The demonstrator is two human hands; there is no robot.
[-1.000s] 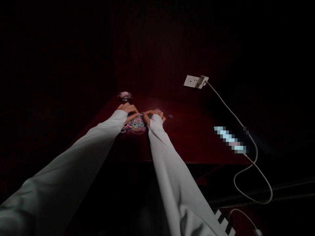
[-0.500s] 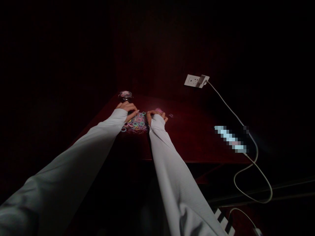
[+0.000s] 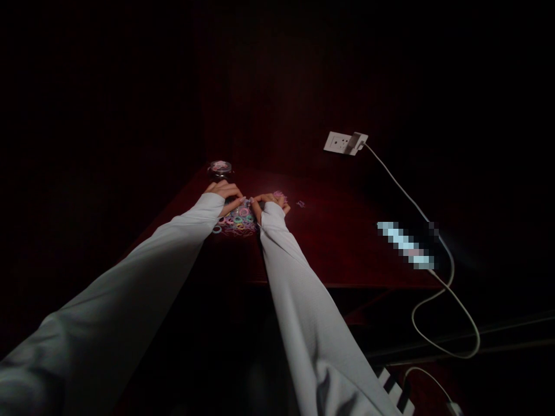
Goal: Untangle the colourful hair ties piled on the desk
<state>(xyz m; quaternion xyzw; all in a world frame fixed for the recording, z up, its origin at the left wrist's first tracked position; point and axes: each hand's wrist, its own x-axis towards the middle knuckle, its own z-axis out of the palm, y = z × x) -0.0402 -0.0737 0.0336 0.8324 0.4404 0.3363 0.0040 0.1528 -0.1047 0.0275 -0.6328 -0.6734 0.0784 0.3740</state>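
A pile of small colourful hair ties (image 3: 241, 221), in pink, green, yellow and purple rings, lies on the dark red table. My left hand (image 3: 225, 194) rests over the pile's left and far side, thumb and forefinger brought together at its edge. Close by on the right, my right hand (image 3: 269, 203) pinches thumb and forefinger together over the pile's far right edge. The tips of both hands nearly meet. Whatever lies between the fingers is too small to make out. A small heap of pink hair ties (image 3: 280, 195) sits just beyond my right hand, partly hidden by it.
A round clear jar (image 3: 220, 169) stands behind my left hand. A few purple ties (image 3: 300, 204) lie to the right. Further right are a pixelated bright object (image 3: 405, 245) with a white cable (image 3: 453, 263), and a wall socket (image 3: 340, 143) with a plug.
My right hand has moved left, towards my left hand, and its thumb and forefinger now reach over the pile. My left hand has barely moved.
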